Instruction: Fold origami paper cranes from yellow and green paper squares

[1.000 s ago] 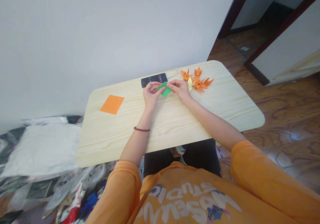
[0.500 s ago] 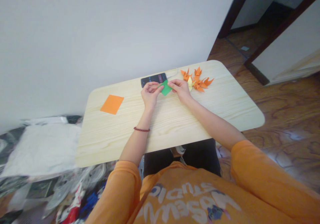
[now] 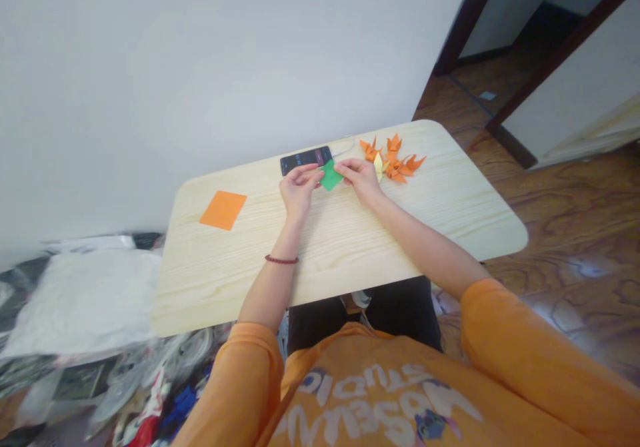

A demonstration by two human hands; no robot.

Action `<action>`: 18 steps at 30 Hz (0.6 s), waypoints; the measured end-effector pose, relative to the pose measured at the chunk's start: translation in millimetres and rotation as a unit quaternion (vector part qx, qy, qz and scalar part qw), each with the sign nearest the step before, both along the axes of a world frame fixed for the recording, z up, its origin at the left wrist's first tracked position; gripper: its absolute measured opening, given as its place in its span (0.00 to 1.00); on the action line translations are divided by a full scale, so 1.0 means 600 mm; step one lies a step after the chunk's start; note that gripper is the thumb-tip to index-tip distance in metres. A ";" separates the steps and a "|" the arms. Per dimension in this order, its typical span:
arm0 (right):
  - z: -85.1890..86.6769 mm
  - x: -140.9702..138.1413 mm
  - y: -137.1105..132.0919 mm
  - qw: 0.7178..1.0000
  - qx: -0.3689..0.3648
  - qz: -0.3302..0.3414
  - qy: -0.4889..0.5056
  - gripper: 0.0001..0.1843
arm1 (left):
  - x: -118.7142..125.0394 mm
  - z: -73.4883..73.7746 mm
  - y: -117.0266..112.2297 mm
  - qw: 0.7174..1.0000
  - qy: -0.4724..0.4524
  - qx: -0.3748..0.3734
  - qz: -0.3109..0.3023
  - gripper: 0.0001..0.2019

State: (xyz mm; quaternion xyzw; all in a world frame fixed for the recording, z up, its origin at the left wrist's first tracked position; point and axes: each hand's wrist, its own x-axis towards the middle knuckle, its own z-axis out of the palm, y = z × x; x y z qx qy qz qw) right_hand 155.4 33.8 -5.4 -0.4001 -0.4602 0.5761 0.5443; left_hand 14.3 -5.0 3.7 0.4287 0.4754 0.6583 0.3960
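Observation:
A small piece of green paper (image 3: 331, 175) is held just above the light wooden table (image 3: 350, 247) near its far edge. My left hand (image 3: 299, 190) pinches its left side with thumb and fingers. My right hand (image 3: 361, 176) pinches its right side. The paper is partly folded. A red bead bracelet sits on my left wrist.
A black phone (image 3: 305, 159) with a white cable lies just behind my hands. Several folded orange paper figures and one pale yellow one (image 3: 393, 160) lie to the right. A flat orange sheet (image 3: 223, 209) lies at the left. Plastic bags and clutter (image 3: 80, 314) cover the floor on the left.
My left hand has slid slightly down and left along the green paper. The paper has tilted a little. My right hand keeps its place.

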 end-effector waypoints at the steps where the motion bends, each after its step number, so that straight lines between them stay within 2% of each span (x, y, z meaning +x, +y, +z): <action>1: 0.001 0.000 -0.001 1.000 -0.001 0.003 -0.005 0.20 | 0.000 0.000 0.000 1.000 -0.002 -0.003 0.004 0.15; 7: 0.006 0.003 -0.004 0.998 -0.016 0.029 -0.045 0.20 | -0.003 -0.009 0.003 0.998 -0.038 -0.043 0.032 0.20; 12: 0.006 0.004 0.000 0.999 -0.014 0.032 -0.042 0.19 | -0.007 -0.015 0.008 0.995 -0.072 -0.060 0.041 0.22; 18: 0.004 0.006 0.004 0.998 -0.012 0.045 -0.033 0.17 | -0.011 -0.012 0.006 0.996 -0.046 -0.064 0.035 0.21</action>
